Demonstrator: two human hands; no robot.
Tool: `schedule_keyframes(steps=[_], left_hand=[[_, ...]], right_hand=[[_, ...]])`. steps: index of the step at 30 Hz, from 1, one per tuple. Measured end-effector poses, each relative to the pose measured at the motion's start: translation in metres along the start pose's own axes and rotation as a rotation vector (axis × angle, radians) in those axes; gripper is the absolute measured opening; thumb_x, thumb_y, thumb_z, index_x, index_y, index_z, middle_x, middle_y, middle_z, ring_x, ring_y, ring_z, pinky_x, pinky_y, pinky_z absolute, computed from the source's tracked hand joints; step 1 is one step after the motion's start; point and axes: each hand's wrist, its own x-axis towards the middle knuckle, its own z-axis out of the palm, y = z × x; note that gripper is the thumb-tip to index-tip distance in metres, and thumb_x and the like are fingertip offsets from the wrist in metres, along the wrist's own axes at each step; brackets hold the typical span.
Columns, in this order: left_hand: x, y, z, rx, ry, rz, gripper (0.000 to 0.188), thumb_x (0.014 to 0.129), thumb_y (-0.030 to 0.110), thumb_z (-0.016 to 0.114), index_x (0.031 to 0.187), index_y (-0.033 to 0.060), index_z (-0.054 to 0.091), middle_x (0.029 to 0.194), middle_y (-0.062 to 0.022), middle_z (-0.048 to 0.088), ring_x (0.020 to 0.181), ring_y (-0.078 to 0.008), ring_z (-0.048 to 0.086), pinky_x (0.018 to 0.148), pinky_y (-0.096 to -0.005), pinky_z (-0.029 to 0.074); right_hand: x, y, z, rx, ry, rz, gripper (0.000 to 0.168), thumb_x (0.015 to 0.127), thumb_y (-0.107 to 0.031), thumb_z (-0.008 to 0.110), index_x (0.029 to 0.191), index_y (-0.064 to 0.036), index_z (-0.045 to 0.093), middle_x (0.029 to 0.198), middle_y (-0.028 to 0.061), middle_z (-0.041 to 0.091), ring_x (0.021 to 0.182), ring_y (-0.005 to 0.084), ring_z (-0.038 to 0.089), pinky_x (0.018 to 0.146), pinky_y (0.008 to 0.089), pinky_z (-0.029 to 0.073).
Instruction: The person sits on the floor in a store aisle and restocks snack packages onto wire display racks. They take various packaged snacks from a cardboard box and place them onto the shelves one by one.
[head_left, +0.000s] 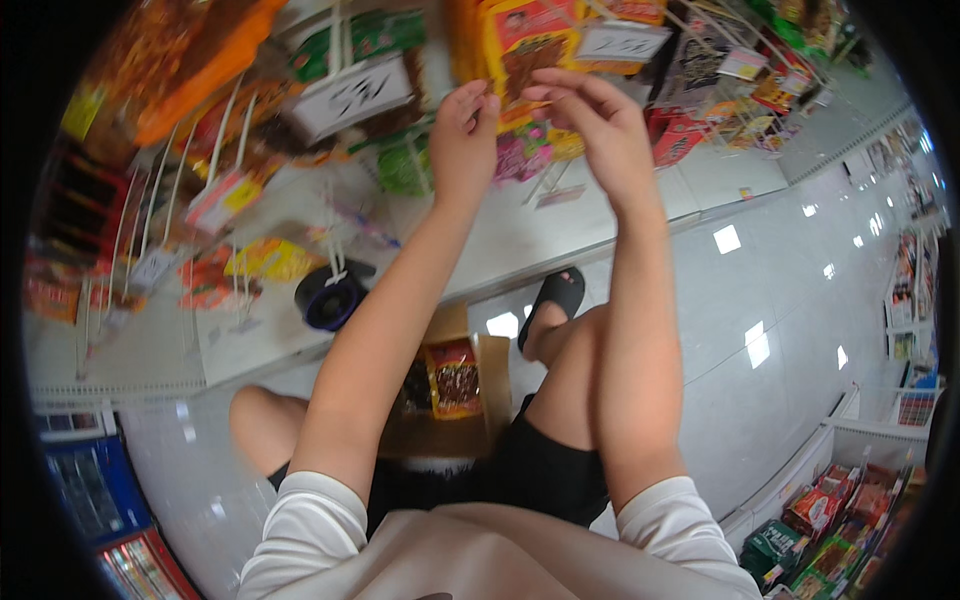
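Note:
Both my arms reach forward to a shelf display of hanging snack packets. My left hand (465, 142), with its fingers curled, is at the left side of a red and yellow snack packet (529, 49). Across from it, my right hand (604, 127) has its thumb and fingers bent towards the same packet. Blur hides whether either hand grips anything. A handwritten price card (622, 41) hangs just above the right hand. Between my legs stands an open cardboard box (495, 382), holding red and yellow packets (455, 379) of similar look.
To the left hang a green-topped packet (367, 41) behind a large price card (352, 97), and several other snack bags on wire hooks. A dark round object (330, 300) rests by the white shelf's (592, 217) front edge. Low at right is a bin of packaged food (821, 499).

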Motion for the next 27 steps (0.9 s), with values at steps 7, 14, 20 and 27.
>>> schedule_keyframes(steps=[7, 14, 20, 27], left_hand=[[-0.143, 0.078, -0.162, 0.408, -0.443, -0.209, 0.02, 0.105, 0.021, 0.069, 0.111, 0.0037, 0.078, 0.107, -0.0028, 0.078, 0.095, -0.0107, 0.068, 0.089, -0.0288, 0.053], [-0.193, 0.094, -0.328, 1.017, -0.731, -0.057, 0.028, 0.097, 0.022, 0.072, 0.122, 0.0099, 0.074, 0.133, -0.0066, 0.072, 0.117, -0.0298, 0.07, 0.1, -0.0417, 0.054], [-0.206, 0.084, -0.358, 1.229, -0.91, -0.258, 0.044, 0.092, 0.028, 0.077, 0.135, 0.0172, 0.07, 0.162, -0.0023, 0.049, 0.119, -0.031, 0.069, 0.099, -0.0458, 0.055], [-0.2, 0.085, -0.366, 1.126, -0.967, -0.367, 0.051, 0.09, 0.031, 0.081, 0.138, 0.0173, 0.069, 0.166, 0.0008, 0.044, 0.116, -0.0316, 0.07, 0.097, -0.0473, 0.056]], right_hand=[[-0.026, 0.003, 0.04, -0.338, -0.31, 0.036, 0.025, 0.102, -0.023, 0.073, 0.11, 0.001, 0.078, 0.092, 0.0038, 0.078, 0.087, 0.01, 0.071, 0.079, 0.0256, 0.055], [-0.111, 0.02, 0.15, -0.475, -1.043, 0.313, 0.017, 0.101, -0.018, 0.072, 0.101, -0.002, 0.078, 0.088, 0.0052, 0.077, 0.08, 0.012, 0.071, 0.076, 0.0295, 0.056], [-0.236, 0.168, 0.214, -0.724, -1.442, 0.54, 0.033, 0.097, -0.031, 0.067, 0.122, -0.013, 0.077, 0.114, 0.0144, 0.079, 0.108, 0.0311, 0.073, 0.094, 0.0427, 0.057], [-0.323, 0.349, 0.207, -1.055, -1.111, 1.117, 0.061, 0.094, -0.027, 0.06, 0.151, -0.004, 0.058, 0.15, 0.0286, 0.058, 0.138, 0.0384, 0.059, 0.114, 0.0459, 0.048]])
